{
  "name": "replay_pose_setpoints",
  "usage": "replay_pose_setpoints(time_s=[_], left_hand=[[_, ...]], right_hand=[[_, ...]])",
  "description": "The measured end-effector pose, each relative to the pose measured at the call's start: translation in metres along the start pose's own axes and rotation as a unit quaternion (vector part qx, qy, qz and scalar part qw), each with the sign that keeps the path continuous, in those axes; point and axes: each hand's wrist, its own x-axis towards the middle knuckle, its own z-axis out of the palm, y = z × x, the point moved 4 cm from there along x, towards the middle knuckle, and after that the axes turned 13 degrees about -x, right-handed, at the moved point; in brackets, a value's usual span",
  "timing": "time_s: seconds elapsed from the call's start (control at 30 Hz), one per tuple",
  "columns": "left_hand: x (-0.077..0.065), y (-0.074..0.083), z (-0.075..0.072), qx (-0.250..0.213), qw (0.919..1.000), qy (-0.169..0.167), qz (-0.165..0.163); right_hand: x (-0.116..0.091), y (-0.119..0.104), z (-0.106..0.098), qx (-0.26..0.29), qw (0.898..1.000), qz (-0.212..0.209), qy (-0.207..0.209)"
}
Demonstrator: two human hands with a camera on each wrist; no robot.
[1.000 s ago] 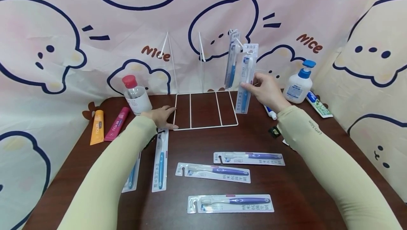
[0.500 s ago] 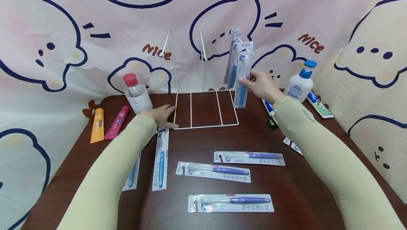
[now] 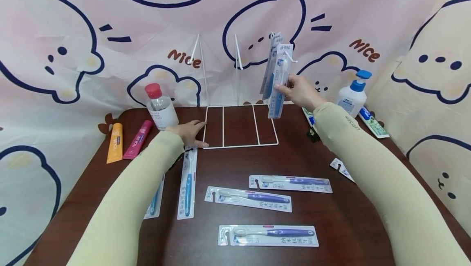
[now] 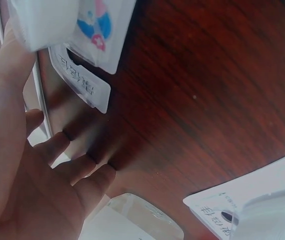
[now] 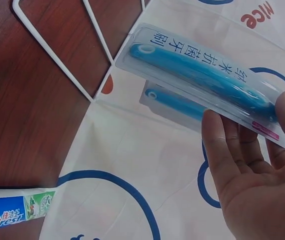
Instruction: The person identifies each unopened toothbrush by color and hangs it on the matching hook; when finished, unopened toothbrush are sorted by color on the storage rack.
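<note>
My right hand (image 3: 303,93) pinches a blue toothbrush in a clear-fronted blister pack (image 3: 280,80) between thumb and fingers. The pack's top sits on the right hook of a white wire rack (image 3: 239,147), the hook's tip poking out in front. Behind it on that hook hang more packed blue toothbrushes (image 3: 268,74); one shows in the right wrist view as a packed toothbrush (image 5: 175,105). My left hand (image 3: 189,132) rests at the rack base's left front corner, fingers spread along the wire. Just below it lies a blue packed toothbrush (image 3: 187,188).
Three purple packed toothbrushes (image 3: 268,235) lie at the front. Another blue one (image 3: 154,200) is partly under my left sleeve. A red-capped bottle (image 3: 162,110), orange tube (image 3: 115,143) and magenta tube (image 3: 138,139) stand or lie left. A pump bottle (image 3: 352,96) and toothpaste (image 3: 372,123) are right.
My right hand has moved the packed toothbrush back and slightly left, and the hook now passes through its top. The left hand stays at the rack's corner.
</note>
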Motion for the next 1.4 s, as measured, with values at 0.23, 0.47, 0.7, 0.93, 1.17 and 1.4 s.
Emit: replay_pose_setpoints(time_s=[0.23, 0.47, 0.7, 0.93, 1.17, 1.4], left_hand=[[0.005, -0.001, 0.002, 0.007, 0.9999, -0.006, -0.014], [0.006, 0.001, 0.004, -0.006, 0.9997, -0.015, -0.017], [0.006, -0.002, 0.008, -0.058, 0.9971, -0.044, -0.023], [0.003, 0.001, 0.003, -0.079, 0.9963, -0.033, -0.009], [-0.001, 0.013, -0.001, -0.068, 0.9971, -0.027, 0.019], [0.002, 0.011, 0.001, -0.079, 0.9960, -0.034, 0.024]], right_hand=[[0.003, 0.000, -0.003, -0.011, 1.000, -0.001, -0.004], [0.007, 0.002, -0.004, -0.027, 1.000, 0.010, -0.005], [0.005, 0.009, -0.001, -0.015, 0.999, 0.030, -0.011], [-0.018, 0.023, -0.009, -0.054, 0.998, 0.036, -0.009], [-0.066, 0.049, -0.017, -0.149, 0.989, 0.009, -0.019], [-0.132, 0.090, -0.026, -0.253, 0.964, -0.047, -0.071]])
